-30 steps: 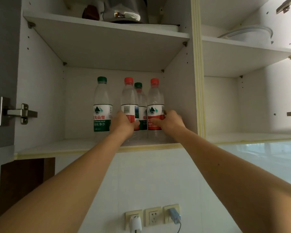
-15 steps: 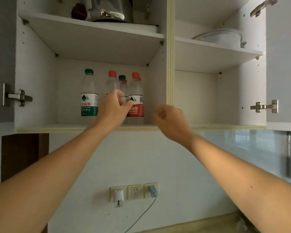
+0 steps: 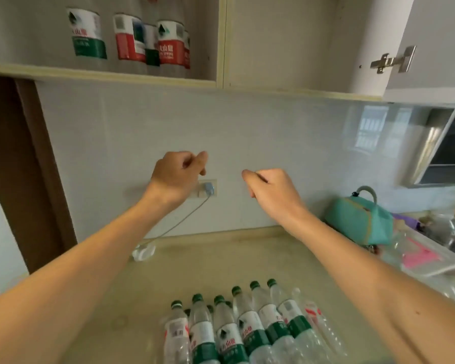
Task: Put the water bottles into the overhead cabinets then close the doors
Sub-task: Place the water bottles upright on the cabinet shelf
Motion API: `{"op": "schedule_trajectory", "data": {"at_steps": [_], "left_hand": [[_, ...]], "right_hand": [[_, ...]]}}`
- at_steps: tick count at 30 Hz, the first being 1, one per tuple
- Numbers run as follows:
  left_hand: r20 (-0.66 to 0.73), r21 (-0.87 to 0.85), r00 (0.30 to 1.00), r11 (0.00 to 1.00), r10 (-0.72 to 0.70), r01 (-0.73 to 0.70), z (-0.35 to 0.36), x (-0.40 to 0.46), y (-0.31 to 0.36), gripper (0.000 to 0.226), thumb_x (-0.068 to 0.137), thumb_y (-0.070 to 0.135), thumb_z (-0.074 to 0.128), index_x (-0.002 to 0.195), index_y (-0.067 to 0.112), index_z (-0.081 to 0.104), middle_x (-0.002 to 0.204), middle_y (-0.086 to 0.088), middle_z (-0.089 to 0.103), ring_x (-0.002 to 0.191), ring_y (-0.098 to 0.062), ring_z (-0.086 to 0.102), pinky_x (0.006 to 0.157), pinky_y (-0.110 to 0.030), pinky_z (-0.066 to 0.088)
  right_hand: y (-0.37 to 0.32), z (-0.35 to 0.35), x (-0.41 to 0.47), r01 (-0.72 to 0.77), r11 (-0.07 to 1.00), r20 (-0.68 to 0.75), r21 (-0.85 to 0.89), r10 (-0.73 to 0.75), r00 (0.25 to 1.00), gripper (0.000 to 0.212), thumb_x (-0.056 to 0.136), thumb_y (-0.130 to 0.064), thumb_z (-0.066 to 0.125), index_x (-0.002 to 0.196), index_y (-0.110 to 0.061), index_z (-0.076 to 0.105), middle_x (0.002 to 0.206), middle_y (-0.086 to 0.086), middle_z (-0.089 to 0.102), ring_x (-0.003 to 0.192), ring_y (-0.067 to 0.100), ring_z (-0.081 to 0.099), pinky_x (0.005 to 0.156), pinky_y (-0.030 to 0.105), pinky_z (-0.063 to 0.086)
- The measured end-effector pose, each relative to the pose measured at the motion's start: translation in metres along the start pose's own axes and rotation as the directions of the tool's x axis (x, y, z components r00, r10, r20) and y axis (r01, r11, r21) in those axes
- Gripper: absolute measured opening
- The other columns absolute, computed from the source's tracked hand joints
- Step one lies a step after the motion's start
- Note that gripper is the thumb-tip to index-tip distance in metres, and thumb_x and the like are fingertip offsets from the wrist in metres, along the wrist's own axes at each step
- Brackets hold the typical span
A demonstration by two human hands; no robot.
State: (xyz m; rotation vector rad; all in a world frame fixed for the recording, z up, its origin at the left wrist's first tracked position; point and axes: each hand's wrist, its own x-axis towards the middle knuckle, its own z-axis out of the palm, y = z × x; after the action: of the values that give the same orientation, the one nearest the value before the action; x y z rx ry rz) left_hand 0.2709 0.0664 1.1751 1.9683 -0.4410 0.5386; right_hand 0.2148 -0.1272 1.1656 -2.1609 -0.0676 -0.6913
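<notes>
Several water bottles stand in the left overhead cabinet [image 3: 97, 74]: a green-labelled one [image 3: 87, 34] at the left and red-labelled ones [image 3: 129, 38] beside it, tops cut off by the frame. A group of green-capped bottles [image 3: 237, 329] stands on the beige counter [image 3: 221, 258] at the bottom. My left hand [image 3: 177, 176] and my right hand [image 3: 271, 189] hang in mid-air in front of the wall, fingers loosely curled, holding nothing. The right cabinet compartment [image 3: 286, 48] holds nothing on its lower shelf; its door [image 3: 436, 43] stands open at the right.
A wall socket with a blue plug [image 3: 208, 189] and trailing cable sits behind my left hand. A teal bag [image 3: 360, 222] and a tray with pink paper [image 3: 426, 258] lie on the counter at the right. A brown door frame [image 3: 19, 166] is at the left.
Both hands have left the bottles in the cabinet and dropped to wall height. The view has tilted down, bringing the counter and its bottles into sight.
</notes>
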Motion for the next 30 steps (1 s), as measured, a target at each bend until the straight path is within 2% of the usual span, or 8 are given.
{"op": "schedule_trajectory", "data": {"at_steps": [4,8,11,15,19,24,27,30], "left_hand": [[0.081,-0.063,0.995,0.996,-0.061,0.066,0.037,-0.062,-0.029,0.047,0.101,0.042,0.054,0.063,0.014,0.059,0.052,0.005,0.048,0.046,-0.010,0.039,0.055,-0.030,0.033],[0.208,-0.051,0.977,0.997,-0.049,0.061,0.065,-0.129,-0.053,0.051,0.101,0.043,0.053,0.059,0.016,0.043,0.047,0.010,0.039,0.043,-0.004,0.032,0.047,-0.022,0.031],[0.292,-0.100,0.952,0.986,-0.096,0.131,0.090,-0.178,-0.073,0.050,0.100,0.046,0.054,0.059,0.020,0.042,0.044,0.013,0.036,0.041,-0.003,0.030,0.042,-0.012,0.030],[0.387,-0.082,0.910,0.978,-0.147,0.193,0.129,-0.255,-0.094,0.053,0.100,0.046,0.054,0.061,0.011,0.045,0.049,0.011,0.035,0.044,-0.005,0.029,0.044,-0.017,0.027],[0.511,-0.045,0.843,0.974,-0.168,0.221,0.164,-0.337,-0.121,0.050,0.100,0.035,0.057,0.065,0.002,0.049,0.051,0.008,0.036,0.048,-0.007,0.035,0.048,-0.021,0.027],[0.583,0.106,0.713,0.906,-0.390,0.410,0.211,-0.441,-0.188,0.033,0.100,0.033,0.058,0.080,0.008,0.064,0.056,0.011,0.050,0.052,-0.006,0.043,0.055,-0.025,0.035],[0.563,0.238,0.631,0.835,-0.534,0.496,0.241,-0.493,-0.232,0.019,0.100,0.038,0.056,0.095,0.022,0.066,0.081,0.002,0.068,0.069,-0.017,0.061,0.063,-0.036,0.050],[0.480,0.311,0.572,0.738,-0.665,0.599,0.274,-0.542,-0.276,0.018,0.101,0.037,0.055,0.103,0.022,0.064,0.090,0.003,0.067,0.066,-0.012,0.061,0.050,-0.022,0.051]], "right_hand": [[0.047,-0.005,-0.066,-0.085,0.996,0.072,-0.002,0.085,0.994,0.053,0.101,-0.028,0.053,0.059,0.002,0.041,0.053,0.005,0.035,0.049,0.015,0.032,0.050,0.031,0.027],[0.086,-0.001,-0.133,-0.208,0.978,0.053,0.006,0.207,0.977,0.047,0.099,-0.028,0.054,0.054,-0.017,0.043,0.049,-0.001,0.033,0.044,0.012,0.029,0.046,0.028,0.027],[0.115,0.013,-0.182,-0.338,0.940,0.055,0.047,0.335,0.940,0.045,0.096,-0.029,0.054,0.055,-0.018,0.038,0.049,0.000,0.028,0.045,0.014,0.024,0.048,0.031,0.021],[0.158,0.024,-0.269,-0.452,0.891,0.114,0.037,0.446,0.888,0.051,0.097,-0.025,0.055,0.053,-0.020,0.031,0.047,-0.002,0.025,0.043,0.012,0.024,0.046,0.028,0.022],[0.217,0.025,-0.352,-0.604,0.796,0.126,-0.033,0.603,0.788,0.049,0.100,-0.025,0.052,0.057,-0.014,0.031,0.049,-0.004,0.026,0.044,0.008,0.022,0.044,0.021,0.023],[0.307,0.047,-0.438,-0.776,0.627,0.235,-0.070,0.766,0.598,0.025,0.101,-0.021,0.050,0.091,-0.004,0.065,0.080,0.017,0.064,0.064,0.026,0.055,0.057,0.044,0.050],[0.367,0.067,-0.485,-0.821,0.563,0.304,-0.096,0.802,0.515,0.016,0.104,-0.021,0.050,0.110,-0.016,0.065,0.097,0.004,0.067,0.080,0.019,0.066,0.056,0.022,0.057],[0.429,0.088,-0.526,-0.852,0.507,0.374,-0.132,0.821,0.431,0.017,0.104,-0.023,0.051,0.119,-0.026,0.058,0.107,-0.002,0.065,0.087,0.015,0.067,0.054,0.015,0.055]]}}
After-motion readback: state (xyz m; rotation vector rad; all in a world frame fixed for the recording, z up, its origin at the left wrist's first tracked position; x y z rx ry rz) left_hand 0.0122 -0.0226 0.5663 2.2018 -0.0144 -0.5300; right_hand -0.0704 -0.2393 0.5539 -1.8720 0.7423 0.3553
